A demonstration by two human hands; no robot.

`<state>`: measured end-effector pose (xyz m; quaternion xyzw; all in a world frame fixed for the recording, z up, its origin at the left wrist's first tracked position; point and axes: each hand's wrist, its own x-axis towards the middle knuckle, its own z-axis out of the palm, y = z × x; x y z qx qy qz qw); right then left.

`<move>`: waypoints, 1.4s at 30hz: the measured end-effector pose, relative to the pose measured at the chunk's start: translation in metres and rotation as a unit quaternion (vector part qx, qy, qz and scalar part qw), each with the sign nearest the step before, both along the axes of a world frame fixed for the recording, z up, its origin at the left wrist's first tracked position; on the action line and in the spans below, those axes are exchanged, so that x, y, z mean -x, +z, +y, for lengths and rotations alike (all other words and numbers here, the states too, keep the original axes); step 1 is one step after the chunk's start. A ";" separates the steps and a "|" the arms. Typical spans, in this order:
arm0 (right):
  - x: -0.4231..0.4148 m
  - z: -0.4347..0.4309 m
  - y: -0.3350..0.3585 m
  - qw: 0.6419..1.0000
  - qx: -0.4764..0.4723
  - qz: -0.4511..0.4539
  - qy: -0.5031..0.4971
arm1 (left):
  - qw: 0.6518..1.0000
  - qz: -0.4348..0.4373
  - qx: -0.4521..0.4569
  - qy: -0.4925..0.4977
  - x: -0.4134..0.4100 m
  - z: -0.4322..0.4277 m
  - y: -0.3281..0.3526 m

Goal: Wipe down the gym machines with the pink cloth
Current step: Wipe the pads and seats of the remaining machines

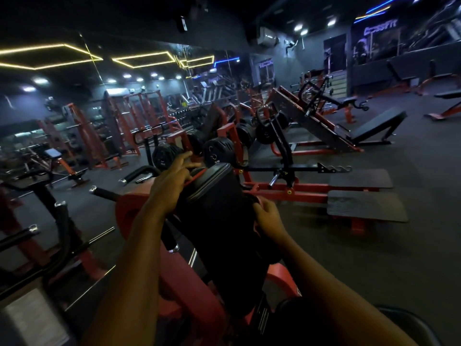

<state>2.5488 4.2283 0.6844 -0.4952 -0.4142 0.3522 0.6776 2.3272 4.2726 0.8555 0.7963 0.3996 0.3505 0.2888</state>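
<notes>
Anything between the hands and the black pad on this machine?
Nothing visible: the left hand rests on the upper end of the black pad, over a reddish strip, possibly the cloth. The right hand grips the pad's right edge. Too dim to confirm.

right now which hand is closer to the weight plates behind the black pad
Left. The left hand lies on the pad's upper left edge, fingers stretched toward the weight plates beyond it. The right hand grips the pad's right side, lower down and farther from them.
</notes>
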 end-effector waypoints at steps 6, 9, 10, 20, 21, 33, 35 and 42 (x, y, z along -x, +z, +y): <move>-0.010 -0.009 -0.057 0.992 0.113 -0.046 -0.031 | 1.000 -0.005 0.012 -0.002 -0.001 0.005 -0.001; -0.008 0.003 -0.031 0.990 0.108 -0.084 -0.038 | 1.000 -0.009 0.014 -0.013 0.001 0.009 -0.003; -0.008 0.006 -0.017 0.991 0.097 -0.090 -0.033 | 1.000 -0.015 0.018 -0.015 0.000 0.009 -0.002; 0.004 0.025 0.089 0.994 -0.066 -0.083 -0.034 | 0.999 -0.034 0.026 0.013 -0.006 0.005 -0.002; 0.006 0.015 0.074 0.996 -0.052 -0.070 -0.026 | 0.999 -0.033 0.026 0.013 -0.006 0.005 -0.003; 0.012 0.009 0.089 0.996 -0.003 -0.074 -0.057 | 1.000 -0.014 0.024 0.005 -0.002 0.008 -0.001; 0.016 0.009 0.128 0.986 -0.020 -0.139 -0.090 | 0.999 -0.025 0.026 0.003 -0.002 0.002 0.001; 0.057 -0.028 0.213 0.830 0.081 -0.538 -0.128 | 0.984 -0.179 0.006 -0.002 0.006 0.006 0.000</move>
